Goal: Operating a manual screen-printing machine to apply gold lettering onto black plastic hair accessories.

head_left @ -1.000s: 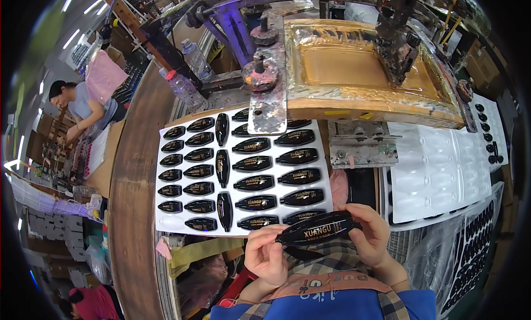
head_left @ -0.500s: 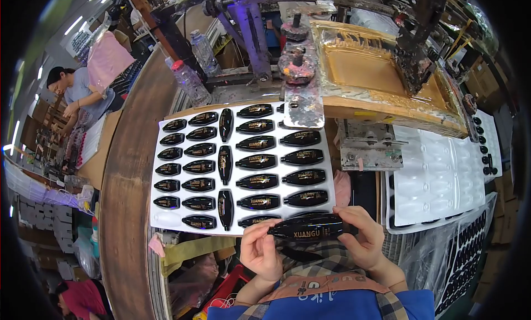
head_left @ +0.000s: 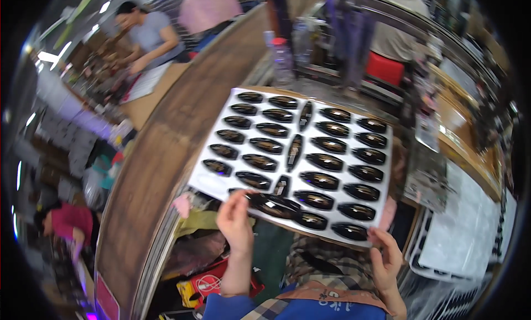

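Note:
A glossy black bottle (head_left: 274,206) with gold print, tapered at both ends, lies sideways over the near edge of a white tray (head_left: 279,179). My left hand (head_left: 237,217) pinches the narrow left end of that bottle. Rows of similar black bottles fill the tray, most lying crosswise, with a middle column turned lengthwise. One bare hollow shows at the tray's near left corner. At the near right corner is my right hand (head_left: 387,259), thumb and fingers apart, fingertips beside the tray's edge and the end of a bottle (head_left: 349,231). Blur hides whether they touch.
A brown conveyor belt (head_left: 160,132) runs along the left. Printing machinery with a wooden-framed screen (head_left: 470,137) stands at the right, above white trays (head_left: 459,226). A red-capped plastic bottle (head_left: 281,62) stands behind the tray. Co-workers sit beyond the belt.
My view has swung left, so the tray appears farther right. My right hand has let go of the bottle and moved to the tray's corner; the left still holds it, now lower over the tray.

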